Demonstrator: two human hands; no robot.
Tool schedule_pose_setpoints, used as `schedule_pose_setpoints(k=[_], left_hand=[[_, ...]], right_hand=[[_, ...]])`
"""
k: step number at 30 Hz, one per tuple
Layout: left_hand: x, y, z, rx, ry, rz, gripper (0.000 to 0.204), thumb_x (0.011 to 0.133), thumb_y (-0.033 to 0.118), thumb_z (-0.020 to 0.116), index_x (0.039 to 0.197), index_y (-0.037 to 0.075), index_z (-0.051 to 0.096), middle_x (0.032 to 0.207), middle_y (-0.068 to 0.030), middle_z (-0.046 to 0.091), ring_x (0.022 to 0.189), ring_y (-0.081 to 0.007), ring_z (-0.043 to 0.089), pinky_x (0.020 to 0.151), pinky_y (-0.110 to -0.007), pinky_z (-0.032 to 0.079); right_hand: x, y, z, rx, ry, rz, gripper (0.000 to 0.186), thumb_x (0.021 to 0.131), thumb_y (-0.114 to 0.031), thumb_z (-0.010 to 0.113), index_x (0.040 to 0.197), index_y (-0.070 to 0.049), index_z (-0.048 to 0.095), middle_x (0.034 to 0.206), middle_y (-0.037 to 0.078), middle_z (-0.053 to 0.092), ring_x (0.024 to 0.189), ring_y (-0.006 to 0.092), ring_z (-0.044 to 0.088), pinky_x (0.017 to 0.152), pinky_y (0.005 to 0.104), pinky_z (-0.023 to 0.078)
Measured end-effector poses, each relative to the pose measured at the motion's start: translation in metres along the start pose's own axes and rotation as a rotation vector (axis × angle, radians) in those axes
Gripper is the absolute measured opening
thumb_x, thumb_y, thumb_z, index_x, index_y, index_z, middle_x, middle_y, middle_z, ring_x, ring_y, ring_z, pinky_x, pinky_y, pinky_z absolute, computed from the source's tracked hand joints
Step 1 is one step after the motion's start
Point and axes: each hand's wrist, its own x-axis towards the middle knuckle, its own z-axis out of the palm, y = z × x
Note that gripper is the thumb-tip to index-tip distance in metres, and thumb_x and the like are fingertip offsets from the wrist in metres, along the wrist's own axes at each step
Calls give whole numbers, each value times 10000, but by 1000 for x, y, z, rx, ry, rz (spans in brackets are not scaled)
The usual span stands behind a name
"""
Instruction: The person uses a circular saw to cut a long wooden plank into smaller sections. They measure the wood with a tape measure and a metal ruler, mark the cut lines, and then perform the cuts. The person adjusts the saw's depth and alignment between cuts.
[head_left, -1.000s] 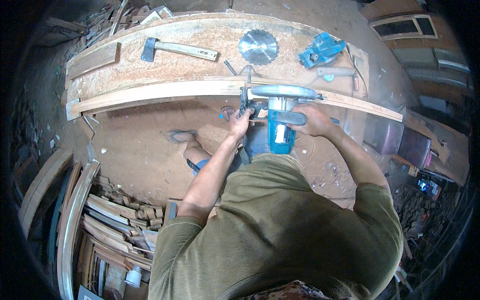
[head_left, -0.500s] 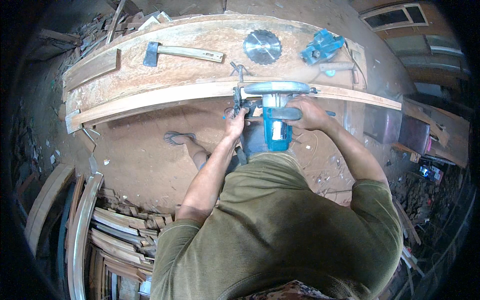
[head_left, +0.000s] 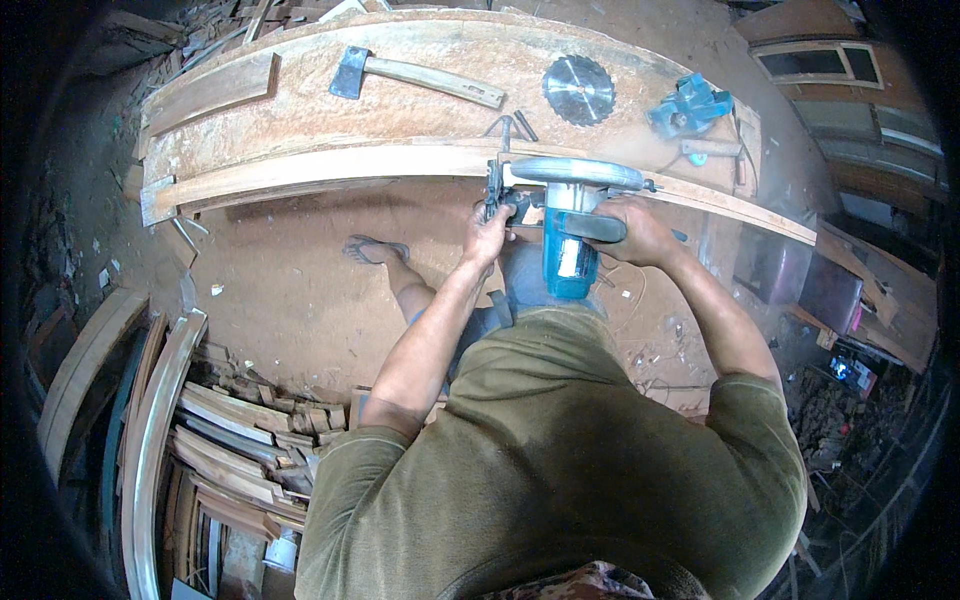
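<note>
I hold a blue and grey circular saw (head_left: 571,250) on the near edge of the bench, over a long pale wooden board (head_left: 335,166). My right hand (head_left: 642,231) is closed round the saw's dark rear handle. At the saw's left end, my left hand (head_left: 487,232) grips the dark metal base or guide, its fingers partly hidden. The saw's rounded guard lies along the board, and the cutting edge is out of sight. To the right of the saw, a dark lengthwise line runs along the board. A dark bent metal piece (head_left: 508,130) sits just beyond the saw's front.
On the bench (head_left: 280,125) lie an axe (head_left: 430,82), a loose round saw blade (head_left: 578,90), a blue tool (head_left: 690,106) and a short plank (head_left: 213,95). Stacked timber (head_left: 225,460) stands at lower left. Haze hangs at the right. My foot (head_left: 376,250) is below the bench.
The view has shifted, so the bench items appear farther right. Relative to them, the saw and both hands have moved slightly left along the board. Both grips stay the same.
</note>
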Motion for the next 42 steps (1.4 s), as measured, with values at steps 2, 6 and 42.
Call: schedule_pose_setpoints(k=[2,6,42], left_hand=[[1,3,-7,-2,1,14,175,922,216,669,984,53,664,841,-24,662,625,-109,575,573,-271,490],[-10,20,-21,-3,24,34,183,935,229,659,993,55,668,833,-24,669,606,-102,568,557,-259,473],[1,62,-163,-23,54,38,199,906,215,686,999,40,696,880,-23,691,698,-94,597,567,-256,488]], right_hand=[[7,-11,-2,-42,-13,6,198,774,-229,776,873,-92,674,906,120,695,905,361,650,819,464,488],[18,-25,2,-28,-46,35,271,786,-268,774,973,-90,692,971,141,702,966,354,654,864,453,501],[119,-130,51,-70,-51,114,244,774,-263,811,898,-99,681,889,133,704,886,356,672,768,461,524]])
